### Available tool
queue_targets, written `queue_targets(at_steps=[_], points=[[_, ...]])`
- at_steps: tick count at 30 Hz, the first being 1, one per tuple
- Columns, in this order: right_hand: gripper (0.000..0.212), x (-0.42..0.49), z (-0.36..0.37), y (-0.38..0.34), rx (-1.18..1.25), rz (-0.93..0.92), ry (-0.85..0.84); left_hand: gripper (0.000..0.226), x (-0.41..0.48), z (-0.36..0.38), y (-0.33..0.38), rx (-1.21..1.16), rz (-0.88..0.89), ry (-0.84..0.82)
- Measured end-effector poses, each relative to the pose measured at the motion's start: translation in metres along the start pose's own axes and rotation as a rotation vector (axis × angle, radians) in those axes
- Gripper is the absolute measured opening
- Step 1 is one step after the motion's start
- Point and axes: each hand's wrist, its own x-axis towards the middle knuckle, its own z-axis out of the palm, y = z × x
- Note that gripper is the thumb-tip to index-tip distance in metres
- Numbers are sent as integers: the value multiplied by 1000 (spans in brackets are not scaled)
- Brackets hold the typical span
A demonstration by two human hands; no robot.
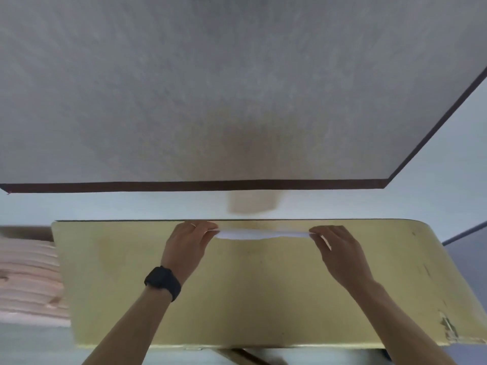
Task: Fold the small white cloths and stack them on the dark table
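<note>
One white cloth (253, 234), left hand (188, 245) and right hand (340, 250) pinching its ends, at far edge of yellow board (263, 299), grey table (210, 88) beyond

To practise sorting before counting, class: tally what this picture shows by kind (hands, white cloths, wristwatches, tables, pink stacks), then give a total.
hands: 2, left hand and right hand
white cloth: 1
black wristwatch: 1
tables: 2, yellow table and grey table
pink stack: 1
Total: 7
</note>
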Motion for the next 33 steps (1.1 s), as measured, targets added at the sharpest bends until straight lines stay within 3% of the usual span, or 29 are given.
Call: queue_targets(at_steps=[3, 7, 15, 18, 20, 22, 25, 28, 33], points=[[8, -19, 18, 6, 10, -35, -4, 49, -25, 15, -9, 16, 26, -7], [13, -70, 54, 22, 3, -8, -136, 61, -82, 47, -24, 57, 68, -121], [8, -206, 93, 34, -6, 164, -540, 9, -212, 87, -23, -3, -47, -468], [13, -227, 94, 30, 3, 258, -675, 30, -231, 90, -17, -22, -161, -569], [16, -226, 94, 28, 46, 323, -734, 23, -236, 90, -17, -92, -314, -598], [12, -214, 97, 27, 131, 414, -724, 9, -230, 93, -22, -183, -498, -615], [12, -182, 108, 27, 313, 618, -585, 8, -201, 105, -34, -416, -687, -558], [9, -146, 128, 27, 419, 771, -415, 5, -164, 124, -44, -525, -812, -425], [8, -119, 165, 37, 425, 843, -275, 7, -133, 163, -59, -578, -904, -369]])
